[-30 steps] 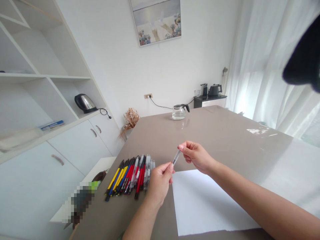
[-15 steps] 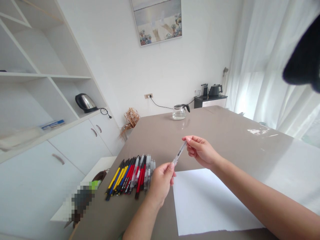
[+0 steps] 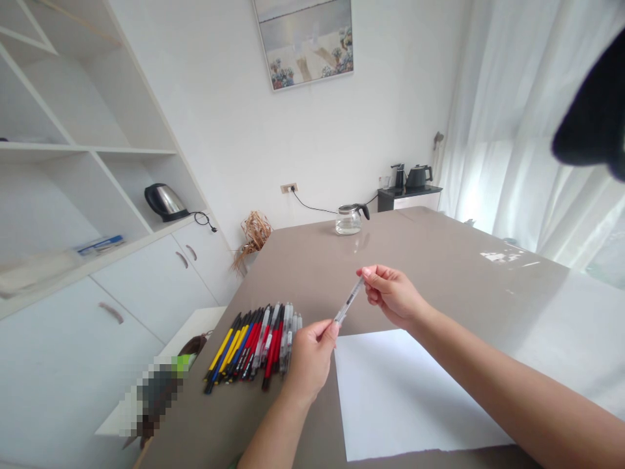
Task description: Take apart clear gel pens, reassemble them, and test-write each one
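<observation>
A clear plastic pen (image 3: 347, 303) is held in the air over the brown table (image 3: 439, 260), slanting up to the right. My left hand (image 3: 308, 358) pinches its lower end, fingers closed. My right hand (image 3: 390, 294) pinches its upper end, fingers closed. Left of my left hand lies a row of several pens (image 3: 254, 345) on the table, yellow, blue, red, black and clear. A white sheet of paper (image 3: 405, 397) lies flat under and in front of my right forearm.
A glass jug (image 3: 349, 219) stands at the table's far edge. White cabinets and shelves with a steel kettle (image 3: 165, 202) line the left wall. A small black stand with a kettle (image 3: 410, 185) is at the back. Curtains hang on the right.
My right hand has drawn up and to the right, away from my left hand, so more of the pen shows between them. In the last half second almost nothing moved.
</observation>
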Demonstrator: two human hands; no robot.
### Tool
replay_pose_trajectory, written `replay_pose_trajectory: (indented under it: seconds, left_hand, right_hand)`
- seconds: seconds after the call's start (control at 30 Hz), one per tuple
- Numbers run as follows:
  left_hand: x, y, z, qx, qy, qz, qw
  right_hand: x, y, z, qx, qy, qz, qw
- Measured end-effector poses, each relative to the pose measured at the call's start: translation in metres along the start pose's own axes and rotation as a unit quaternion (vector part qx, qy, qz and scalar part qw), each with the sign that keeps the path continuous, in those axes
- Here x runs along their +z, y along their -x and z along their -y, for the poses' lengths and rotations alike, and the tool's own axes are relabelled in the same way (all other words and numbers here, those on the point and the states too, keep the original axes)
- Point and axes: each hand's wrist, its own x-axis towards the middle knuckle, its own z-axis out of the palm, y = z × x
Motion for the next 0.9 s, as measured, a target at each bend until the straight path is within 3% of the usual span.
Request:
replay_pose_trajectory:
  seconds: [0.23, 0.33, 0.4, 0.47, 0.53, 0.63, 0.7, 0.73, 0.8, 0.9]
  left_hand:
    - [0.001, 0.002, -0.008, -0.035, 0.076, 0.056, 0.995]
    - [0.001, 0.003, -0.008, -0.031, 0.073, 0.045, 0.996]
    - [0.002, 0.002, -0.007, -0.032, 0.094, 0.04, 0.994]
    - [0.001, 0.002, -0.007, -0.043, 0.12, 0.038, 0.991]
    - [0.001, 0.002, -0.006, -0.054, 0.134, 0.038, 0.989]
    - [0.001, 0.002, -0.005, -0.035, 0.12, 0.05, 0.991]
    - [0.002, 0.002, -0.004, -0.016, 0.104, 0.056, 0.993]
    - [0.002, 0.002, -0.004, -0.01, 0.099, 0.055, 0.994]
    - [0.003, 0.003, -0.004, -0.001, 0.081, 0.049, 0.996]
    - [0.002, 0.005, -0.008, 0.045, -0.024, 0.051, 0.997]
  right_hand:
    - [-0.005, -0.003, -0.004, 0.029, -0.001, 0.02, 0.999]
    - [-0.005, -0.003, -0.008, -0.007, 0.071, -0.006, 0.997]
    - [-0.003, -0.001, -0.011, -0.067, 0.154, -0.039, 0.985]
    - [0.0, 0.004, -0.015, -0.159, 0.283, -0.066, 0.943]
    - [0.002, 0.01, -0.019, -0.255, 0.44, -0.04, 0.86]
    - [0.004, 0.016, -0.023, -0.343, 0.603, 0.087, 0.715]
    - [0.004, 0.016, -0.024, -0.36, 0.624, 0.155, 0.676]
    - [0.002, 0.014, -0.023, -0.359, 0.615, 0.172, 0.681]
    - [-0.002, 0.008, -0.02, -0.341, 0.565, 0.162, 0.733]
    - [-0.01, -0.003, -0.008, -0.269, 0.394, 0.064, 0.876]
